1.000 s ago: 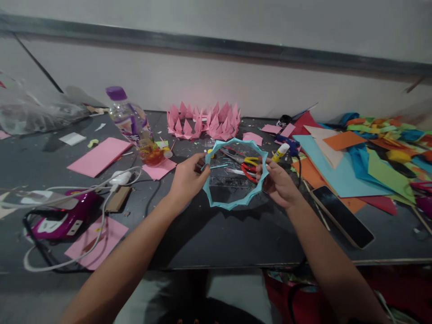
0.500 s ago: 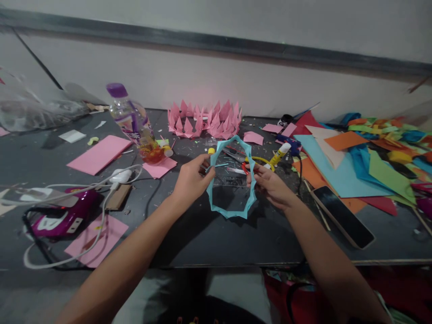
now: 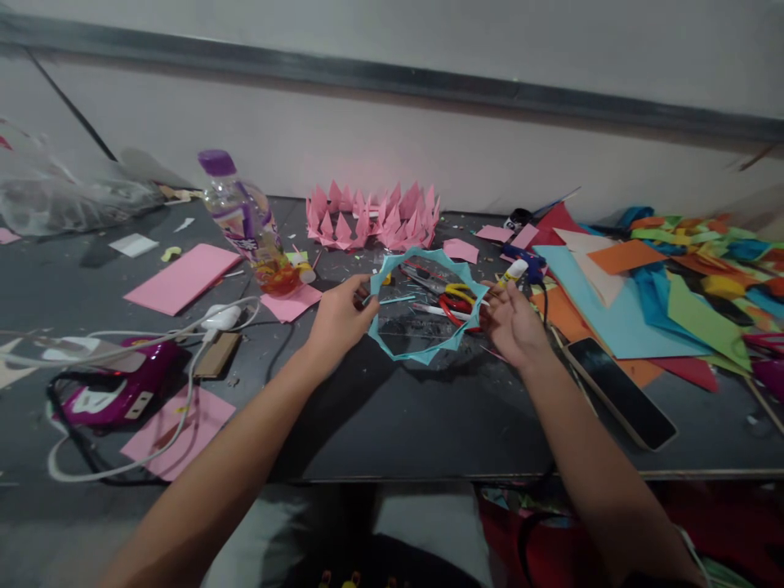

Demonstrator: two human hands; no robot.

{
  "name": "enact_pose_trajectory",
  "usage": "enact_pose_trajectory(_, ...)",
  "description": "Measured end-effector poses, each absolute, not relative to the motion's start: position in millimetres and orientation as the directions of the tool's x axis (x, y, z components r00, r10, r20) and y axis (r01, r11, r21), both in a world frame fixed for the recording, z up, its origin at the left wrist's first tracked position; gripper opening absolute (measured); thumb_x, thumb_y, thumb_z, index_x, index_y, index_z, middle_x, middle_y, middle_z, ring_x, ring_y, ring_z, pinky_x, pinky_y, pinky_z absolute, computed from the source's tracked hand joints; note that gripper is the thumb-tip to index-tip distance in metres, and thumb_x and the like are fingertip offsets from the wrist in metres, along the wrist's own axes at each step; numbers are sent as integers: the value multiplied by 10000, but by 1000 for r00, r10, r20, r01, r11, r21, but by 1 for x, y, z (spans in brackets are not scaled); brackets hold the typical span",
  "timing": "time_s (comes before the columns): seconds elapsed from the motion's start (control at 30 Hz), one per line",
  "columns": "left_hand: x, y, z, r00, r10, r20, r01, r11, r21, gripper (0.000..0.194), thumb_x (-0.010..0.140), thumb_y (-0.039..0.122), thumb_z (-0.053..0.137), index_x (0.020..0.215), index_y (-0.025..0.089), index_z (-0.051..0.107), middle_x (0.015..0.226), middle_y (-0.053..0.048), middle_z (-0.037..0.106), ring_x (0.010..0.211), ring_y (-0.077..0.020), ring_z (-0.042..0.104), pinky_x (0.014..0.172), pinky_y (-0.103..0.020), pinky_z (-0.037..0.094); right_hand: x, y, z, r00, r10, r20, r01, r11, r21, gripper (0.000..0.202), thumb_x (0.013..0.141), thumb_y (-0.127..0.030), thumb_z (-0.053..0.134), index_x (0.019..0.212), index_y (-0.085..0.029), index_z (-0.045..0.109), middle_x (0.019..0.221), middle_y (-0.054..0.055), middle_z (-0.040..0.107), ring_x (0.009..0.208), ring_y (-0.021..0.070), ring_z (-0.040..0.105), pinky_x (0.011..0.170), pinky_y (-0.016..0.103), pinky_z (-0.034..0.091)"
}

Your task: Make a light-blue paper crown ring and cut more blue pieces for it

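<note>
A light-blue folded paper crown [image 3: 422, 357], shaped as a ring with pointed edges, is held above the dark table. My left hand [image 3: 336, 325] pinches its left side between thumb and fingers. On the right side, the fingertips of my right hand [image 3: 515, 325] close on the ring's edge. Through the ring I see scissors with red handles [image 3: 450, 308], a tool with yellow handles [image 3: 458, 289] and thin blue paper scraps [image 3: 398, 300]. Behind the crown stand pink pointed paper crowns [image 3: 404, 233]. A glue stick [image 3: 514, 271] shows just behind my right fingers.
Left of my hands are a drink bottle [image 3: 245, 220], pink paper [image 3: 180, 278] and a purple power strip [image 3: 131, 388] with white cables. To the right lie a phone [image 3: 620, 394], coloured sheets [image 3: 603, 302] and a blue glue gun [image 3: 534, 263]. The wall rises behind.
The blue paper crown has been stretched wider from side to side and is now shorter top to bottom. My right hand has moved right and my left hand slightly left.
</note>
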State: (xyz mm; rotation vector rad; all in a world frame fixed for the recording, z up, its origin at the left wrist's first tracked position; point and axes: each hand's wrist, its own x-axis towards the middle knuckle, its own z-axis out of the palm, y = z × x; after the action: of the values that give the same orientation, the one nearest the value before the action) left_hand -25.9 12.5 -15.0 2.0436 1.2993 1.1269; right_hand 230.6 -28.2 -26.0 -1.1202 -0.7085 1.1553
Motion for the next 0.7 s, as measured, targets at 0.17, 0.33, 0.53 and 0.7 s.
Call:
enact_pose_trajectory(0.17, -34, 19, -15, 361, 869, 338, 517, -489, 703, 284, 743, 249, 537, 988, 145, 634, 703, -20, 633, 605, -131, 561, 575, -234, 449, 231, -28, -25, 316, 941, -117, -338, -4, -941, 340, 761, -561, 552, 832, -231, 591, 740, -13, 611, 594, 115, 566, 474, 220, 459)
enact_pose_trajectory(0.33, -45, 24, -12, 549, 819, 168, 521, -493, 697, 266, 735, 314, 573, 944, 179, 666, 753, -35, 686, 654, -151, 610, 581, -237, 467, 232, -28, -24, 331, 932, -144, -328, -30, -944, 328, 756, -556, 547, 826, -238, 592, 738, -9, 616, 599, 124, 567, 479, 224, 442)
enact_pose_trajectory(0.53, -41, 15, -2, 668, 739, 91, 604, -609, 514, 176, 737, 238, 554, 838, 211, 696, 765, -24, 710, 659, -150, 629, 572, -224, 435, 231, -30, -27, 252, 966, -61, -172, -18, -985, 366, 726, -584, 564, 827, -232, 591, 720, -14, 614, 586, 117, 551, 499, 231, 415)
enact_pose_trajectory(0.7, -30, 5, -4, 762, 648, 23, 573, -690, 442, 217, 737, 174, 536, 871, 227, 698, 794, -10, 714, 621, -135, 615, 560, -220, 396, 211, -44, -25, -37, 999, 12, 187, 19, -982, 309, 695, -489, 652, 837, -214, 647, 766, 9, 638, 660, 130, 557, 588, 256, 424)
